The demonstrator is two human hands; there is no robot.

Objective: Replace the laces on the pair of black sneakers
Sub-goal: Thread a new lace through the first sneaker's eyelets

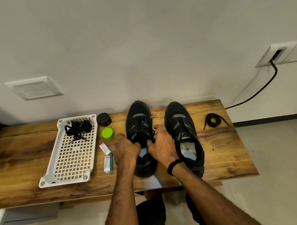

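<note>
- Two bare forearms reach out from below over the near edge of the table [227, 155], and a black band [172, 166] circles the right wrist.
- Both hands meet on the laced shoe [138, 120], which stands mid-table with its toe to the wall and a black lace threaded through its eyelets.
- On that shoe's left side, the left hand [125, 149] has its fingers curled round the collar.
- From the other side, the right hand [161, 144] grips the same collar. Its thumb hooks in at the opening and its forefinger stretches forward beside the eyelets.
- Whether either hand pinches the lace itself, I cannot tell.
- Just beside it on the right stands the unlaced shoe [180, 120], parallel and also toe to the wall. Its tongue is bare and its pale insole shows.
- Further right, a loose lace [214, 120] lies coiled on the wood, well apart from both shoes.
- On the left part of the table lies a white perforated tray [48, 178], with a tangle of black laces [79, 129] at its far end.
- Between the tray and the laced shoe sits a black cap [104, 119] by the wall, with a green pot [107, 133] just in front of it.
- Nearer the table's front edge lie two small tubes [104, 148] and a teal pen [111, 163].
- On the wall, a switch plate [35, 88] sits at the left and a socket [281, 54] at the right, with a black cable [259, 91] running down from it.
</note>
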